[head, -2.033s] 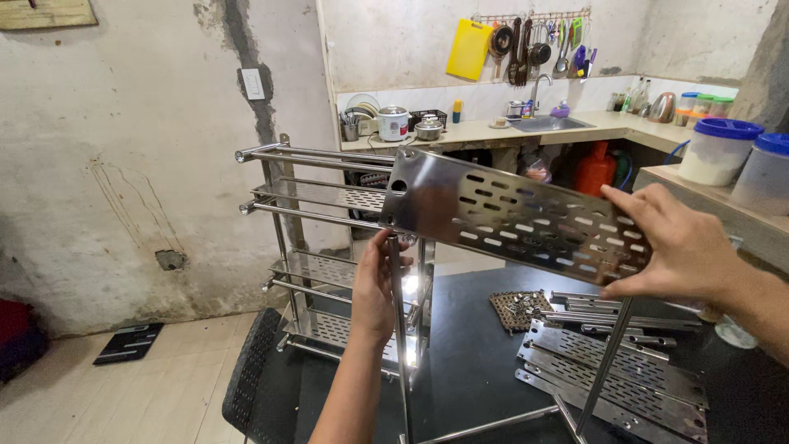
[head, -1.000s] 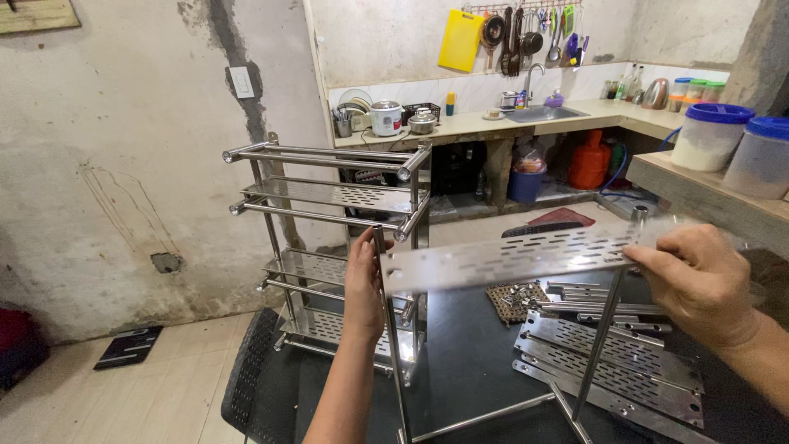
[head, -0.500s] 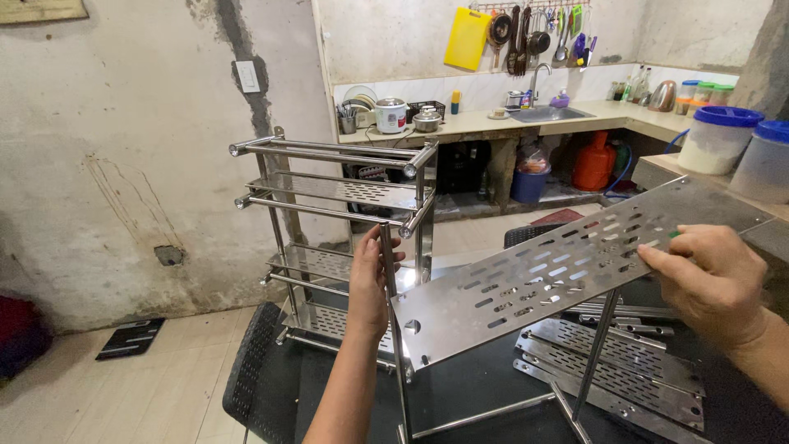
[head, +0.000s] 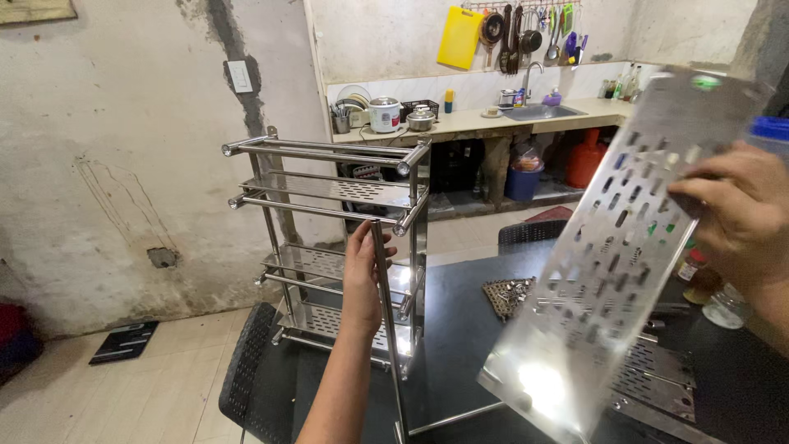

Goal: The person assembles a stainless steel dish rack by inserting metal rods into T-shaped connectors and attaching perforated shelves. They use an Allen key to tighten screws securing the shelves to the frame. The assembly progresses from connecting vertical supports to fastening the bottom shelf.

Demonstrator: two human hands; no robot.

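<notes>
My right hand (head: 735, 215) grips the upper edge of a perforated steel shelf plate (head: 608, 263), which hangs steeply tilted with its lower end over the dark table (head: 460, 329). My left hand (head: 364, 275) is wrapped around a thin upright steel post (head: 388, 329) that stands on the table. Behind it stands a finished steel rack (head: 337, 238) with several tiers and round rails.
More perforated plates (head: 657, 374) and a small tray of screws (head: 505, 296) lie on the table. A black mesh chair (head: 251, 378) sits at the near left, another (head: 530, 233) behind the table. A kitchen counter (head: 477, 119) with pots and a sink runs along the back wall.
My right hand has swung the plate from nearly flat in front of me to steeply tilted, its upper end raised to the right. My left hand has stayed on the post.
</notes>
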